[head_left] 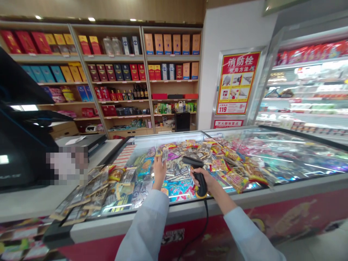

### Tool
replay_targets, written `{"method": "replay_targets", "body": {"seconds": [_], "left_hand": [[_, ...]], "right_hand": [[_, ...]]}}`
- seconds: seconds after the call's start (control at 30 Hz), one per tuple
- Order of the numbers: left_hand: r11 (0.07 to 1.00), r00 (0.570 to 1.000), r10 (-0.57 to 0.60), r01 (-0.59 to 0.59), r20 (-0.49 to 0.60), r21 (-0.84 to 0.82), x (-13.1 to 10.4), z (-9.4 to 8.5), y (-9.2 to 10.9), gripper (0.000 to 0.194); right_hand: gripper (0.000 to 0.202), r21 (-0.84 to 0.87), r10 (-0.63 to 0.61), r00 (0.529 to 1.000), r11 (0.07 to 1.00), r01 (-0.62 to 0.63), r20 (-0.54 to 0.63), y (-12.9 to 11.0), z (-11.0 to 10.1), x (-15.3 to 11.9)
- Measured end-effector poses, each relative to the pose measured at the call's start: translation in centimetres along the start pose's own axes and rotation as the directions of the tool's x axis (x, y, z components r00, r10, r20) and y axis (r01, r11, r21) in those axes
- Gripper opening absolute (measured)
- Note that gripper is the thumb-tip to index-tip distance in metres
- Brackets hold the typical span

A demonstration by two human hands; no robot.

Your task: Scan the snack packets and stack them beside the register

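My right hand (205, 180) is wrapped round the grip of a black and yellow handheld barcode scanner (193, 162), its head pointing left and its cable hanging over the freezer's front. To the left, my left hand (159, 168) reaches forward with a small clear and silvery snack packet (164, 153) at its fingertips. Beneath both hands is a glass-topped chest freezer (217, 203). On the glass, a spread of yellow and red snack bags (219, 165) and dark-and-clear packets lies around the scanner. A second pile of dark snack packets (94, 195) rests at the freezer's left end.
A counter (103, 152) with a black checkout terminal (21, 145) stands at my left. Shelves of boxed goods (119, 72) line the far wall. A red fire hydrant notice (238, 83) hangs on the wall, and a lit open fridge (307, 90) stands to the right.
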State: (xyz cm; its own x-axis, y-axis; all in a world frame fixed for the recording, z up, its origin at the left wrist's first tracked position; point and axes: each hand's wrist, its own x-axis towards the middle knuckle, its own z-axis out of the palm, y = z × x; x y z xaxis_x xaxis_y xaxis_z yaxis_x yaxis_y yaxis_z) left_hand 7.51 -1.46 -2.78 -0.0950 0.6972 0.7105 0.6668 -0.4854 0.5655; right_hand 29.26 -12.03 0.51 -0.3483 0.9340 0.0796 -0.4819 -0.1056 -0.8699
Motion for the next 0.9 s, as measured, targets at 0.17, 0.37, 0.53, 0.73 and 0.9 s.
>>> {"method": "replay_targets", "body": {"seconds": [0.17,0.37,0.53,0.73,0.9], "left_hand": [[1.0,1.0,-0.009,0.01,0.022,-0.011,0.0,0.1,-0.2,0.034],[0.998,0.998,-0.053,0.053,0.032,-0.024,0.5,-0.3,0.7,0.032],[0.995,0.997,-0.081,0.08,0.003,0.065,2.8,-4.4,0.7,0.027],[0.977,0.994,-0.06,0.077,-0.092,0.201,4.4,-12.9,-3.2,0.027],[0.923,0.957,-0.151,0.226,-0.248,0.311,3.8,-18.5,-6.9,0.037]], "right_hand": [[0.02,0.0,0.038,0.999,0.999,-0.038,0.004,0.1,-0.3,0.0],[0.018,0.09,-0.01,0.999,0.996,0.013,-0.033,0.0,0.6,0.6],[0.016,0.152,-0.039,0.999,0.988,0.036,0.018,0.0,2.9,2.6],[0.015,0.217,-0.016,0.997,0.976,0.0,0.07,2.2,7.2,6.0],[0.014,0.278,0.022,0.989,0.959,-0.062,0.145,5.8,11.4,9.1]]}}
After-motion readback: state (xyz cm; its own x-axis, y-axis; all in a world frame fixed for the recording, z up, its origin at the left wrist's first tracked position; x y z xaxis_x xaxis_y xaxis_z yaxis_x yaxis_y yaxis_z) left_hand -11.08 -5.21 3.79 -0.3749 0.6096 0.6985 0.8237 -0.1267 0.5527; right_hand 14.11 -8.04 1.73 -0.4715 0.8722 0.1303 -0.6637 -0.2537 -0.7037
